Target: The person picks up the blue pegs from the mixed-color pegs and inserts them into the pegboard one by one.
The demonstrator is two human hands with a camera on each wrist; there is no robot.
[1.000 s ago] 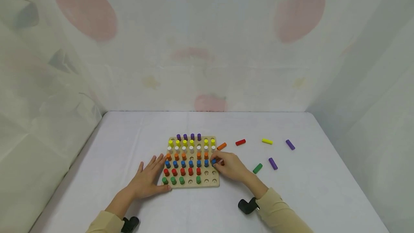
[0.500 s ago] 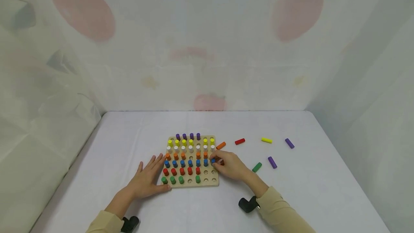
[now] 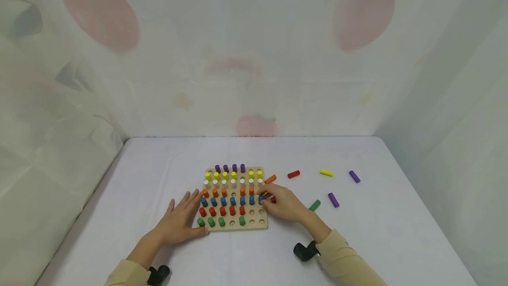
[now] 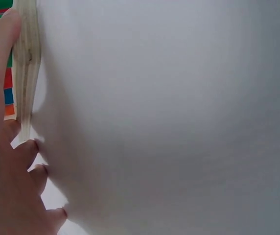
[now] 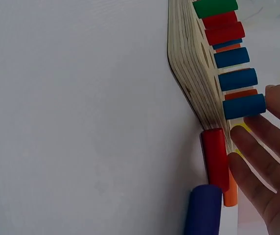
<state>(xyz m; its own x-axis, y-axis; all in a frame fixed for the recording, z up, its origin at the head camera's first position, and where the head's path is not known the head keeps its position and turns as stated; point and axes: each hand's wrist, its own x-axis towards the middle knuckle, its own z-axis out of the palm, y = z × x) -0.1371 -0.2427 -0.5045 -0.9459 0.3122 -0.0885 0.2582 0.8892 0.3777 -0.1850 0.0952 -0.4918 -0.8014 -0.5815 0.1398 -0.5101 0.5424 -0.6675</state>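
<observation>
A wooden pegboard (image 3: 252, 227) lies on the table, with rows of purple, yellow, white, orange, blue, red and green pegs upright in it. My left hand (image 3: 178, 221) rests at its left side, fingers spread and thumb on the near left corner. In the left wrist view, the thumb (image 4: 4, 36) touches the board's edge. At the right end of the blue row, my right hand (image 3: 284, 204) pinches a blue peg (image 5: 244, 106) between thumb and index finger. The peg stands in the board, its base against the surface. The other fingers hang loosely beside it.
Beside the board's right edge lie a red peg (image 5: 215, 159), an orange peg (image 3: 270, 179) and a dark blue peg (image 5: 203, 210). Farther right are another red peg (image 3: 293, 174), a yellow peg (image 3: 326, 172), a green peg (image 3: 315, 205) and two purple pegs (image 3: 333, 200).
The head view has shifted slightly. Both hands keep their places, the left at the board's side and the right at the blue peg.
</observation>
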